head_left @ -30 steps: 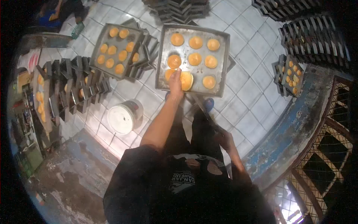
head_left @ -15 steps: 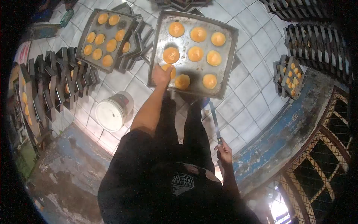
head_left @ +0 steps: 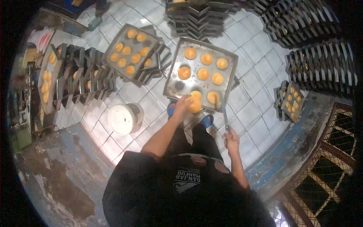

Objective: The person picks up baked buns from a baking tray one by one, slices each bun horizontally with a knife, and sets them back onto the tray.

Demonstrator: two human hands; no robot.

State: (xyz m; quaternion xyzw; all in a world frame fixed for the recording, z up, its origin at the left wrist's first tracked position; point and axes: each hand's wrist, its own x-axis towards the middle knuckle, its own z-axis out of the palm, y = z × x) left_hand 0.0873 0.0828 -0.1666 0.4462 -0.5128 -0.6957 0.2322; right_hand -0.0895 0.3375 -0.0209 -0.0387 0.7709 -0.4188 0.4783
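Golden round buns sit in rows on a worn metal baking tray [head_left: 230, 72] in front of me. My left hand [head_left: 182, 108] is closed around a bun [head_left: 194, 106] at the tray's near edge. Another bun [head_left: 196, 94] overlaps it from behind; whether the hand also touches that one I cannot tell. My right hand [head_left: 232, 140] grips the handle of a long, narrow-bladed spatula [head_left: 224, 113]. Its blade points away from me, and its tip is over the tray's near right side, beside a bun [head_left: 212, 97]. A bare dark patch marks the tray's near left corner.
Left of the tray, a stack of trays [head_left: 113, 47] holds more buns. Further stacks stand at left [head_left: 83, 75], at the back [head_left: 194, 19] and at right [head_left: 321, 68]. A lidded white bucket [head_left: 121, 119] is on the tiled floor near my left arm.
My left hand has moved right along the tray's near edge, and the near left bun has left its spot. The spatula has risen from beside the tray to over its near right side.
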